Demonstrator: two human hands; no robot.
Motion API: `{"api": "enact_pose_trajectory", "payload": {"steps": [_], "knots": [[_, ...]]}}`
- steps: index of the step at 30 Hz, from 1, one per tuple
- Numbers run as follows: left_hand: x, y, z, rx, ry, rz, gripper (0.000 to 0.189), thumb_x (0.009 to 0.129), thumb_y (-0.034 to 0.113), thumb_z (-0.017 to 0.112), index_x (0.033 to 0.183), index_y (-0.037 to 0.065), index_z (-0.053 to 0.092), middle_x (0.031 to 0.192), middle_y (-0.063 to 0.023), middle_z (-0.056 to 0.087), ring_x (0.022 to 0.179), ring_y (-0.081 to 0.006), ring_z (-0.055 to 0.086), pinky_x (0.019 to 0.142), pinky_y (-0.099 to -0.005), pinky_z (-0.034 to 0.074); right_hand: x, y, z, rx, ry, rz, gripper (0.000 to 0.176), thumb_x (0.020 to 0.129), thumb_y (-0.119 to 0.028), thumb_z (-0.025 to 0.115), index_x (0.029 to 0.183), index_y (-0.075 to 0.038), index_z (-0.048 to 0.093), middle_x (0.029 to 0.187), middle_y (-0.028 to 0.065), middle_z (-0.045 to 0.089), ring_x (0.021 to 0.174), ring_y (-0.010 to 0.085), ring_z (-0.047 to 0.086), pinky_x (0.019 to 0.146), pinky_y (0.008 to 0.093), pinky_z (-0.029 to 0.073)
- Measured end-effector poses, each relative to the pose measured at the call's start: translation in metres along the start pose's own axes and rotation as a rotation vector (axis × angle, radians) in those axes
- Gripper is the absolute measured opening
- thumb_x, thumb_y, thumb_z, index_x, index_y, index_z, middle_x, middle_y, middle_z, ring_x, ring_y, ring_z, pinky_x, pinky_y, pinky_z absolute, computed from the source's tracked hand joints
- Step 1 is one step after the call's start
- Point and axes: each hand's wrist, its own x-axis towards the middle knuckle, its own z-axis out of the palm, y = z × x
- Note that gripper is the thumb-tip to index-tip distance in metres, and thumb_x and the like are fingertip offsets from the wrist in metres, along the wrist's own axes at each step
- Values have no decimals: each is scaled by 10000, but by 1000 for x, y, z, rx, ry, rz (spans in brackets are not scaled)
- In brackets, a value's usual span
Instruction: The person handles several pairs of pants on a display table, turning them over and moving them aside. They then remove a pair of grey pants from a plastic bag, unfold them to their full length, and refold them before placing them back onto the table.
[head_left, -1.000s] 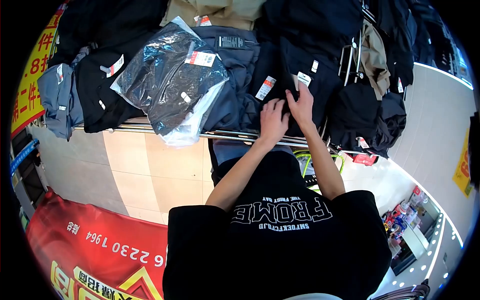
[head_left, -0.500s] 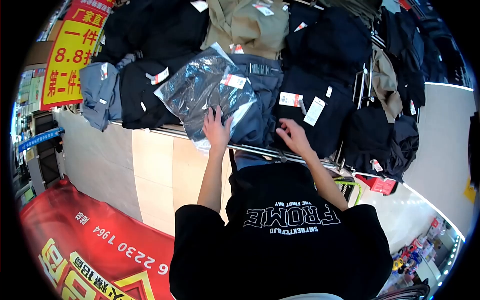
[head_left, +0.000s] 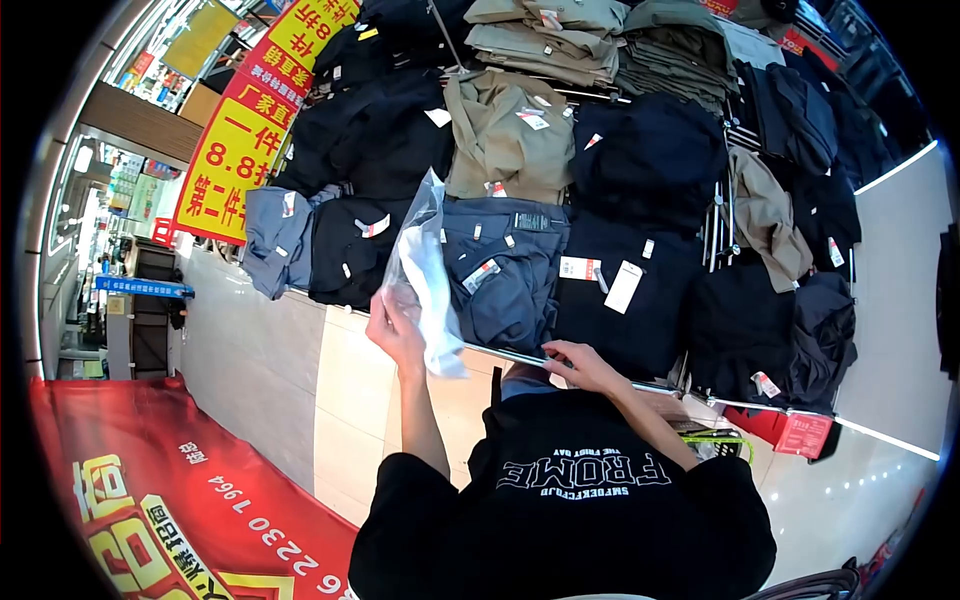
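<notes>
Plastic packet (head_left: 432,285) lifted off the grey garment (head_left: 512,302)

The left hand (head_left: 399,337) has raised the packet, fingers closed around its near side, and holds it tilted up over the front edge of the rack (head_left: 508,353), left of the middle; half a second ago it lay across the grey garment, now largely uncovered; the right hand (head_left: 588,369) is at that edge, fingers bent; whether they grip it, I cannot tell
</notes>
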Motion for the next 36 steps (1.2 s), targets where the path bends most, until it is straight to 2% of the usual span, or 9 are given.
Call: {"api": "enact_pose_trajectory", "payload": {"steps": [5,7,9,11,17,25,30,34,36], "knots": [[-45,91,7,-230,-107,-82,329,987,172,460,716,14,559,667,-27,555,647,-95,509,607,-246,397,9,-12,7,295,-65,-64,866,855,-417,647,1485,-52,177,1466,218,332,1314,303,394,1061,397,343],[-68,104,18,-490,-220,-203,264,996,159,457,799,24,570,660,-17,551,526,-65,483,482,-220,384,15,-17,18,431,-60,-96,832,843,-396,669,1461,-46,235,1386,175,416,1252,271,440,1024,417,376],[-91,107,25,-479,-358,-212,254,992,166,473,832,-1,578,694,-16,566,564,-55,505,522,-209,414,10,-18,30,587,-69,158,622,859,-340,662,1340,-24,426,1102,94,598,974,205,601,819,360,508],[-106,127,27,-513,-523,-301,248,992,148,468,858,-13,602,724,-14,584,627,-50,529,569,-212,426,1,-24,33,691,25,211,616,861,-341,659,1335,-22,429,1094,93,599,967,203,601,812,358,508],[-107,141,13,-390,-904,162,254,861,62,639,1094,-21,582,923,-86,599,801,-153,603,755,-266,479,-36,-29,13,851,239,179,599,867,-345,649,1323,-18,439,1069,89,604,945,196,604,791,351,510],[-33,45,-33,-309,-528,13,129,882,80,604,983,1,613,936,-61,610,840,-120,555,787,-259,435,-25,-46,43,880,398,166,577,876,-350,636,1306,-12,452,1036,84,610,917,186,608,763,341,511],[0,-73,-46,-143,-498,-56,304,893,206,646,1091,-7,555,992,-89,598,920,-163,563,838,-283,444,-2,-52,69,886,422,149,565,881,-354,628,1295,-8,460,1016,81,614,899,181,611,746,335,513],[-7,-127,-45,-327,-427,-425,362,926,286,613,1115,-17,555,1040,-82,610,956,-160,564,855,-278,444,13,-51,80,892,437,119,555,885,-356,621,1287,-5,466,999,79,618,885,176,613,732,331,513],[1,-120,-53,-626,-598,-783,343,961,290,557,1131,-8,562,1066,-65,619,970,-145,570,863,-273,448,18,-50,84,892,445,103,551,887,-358,618,1283,-4,469,991,77,619,878,174,614,725,328,514]]}}
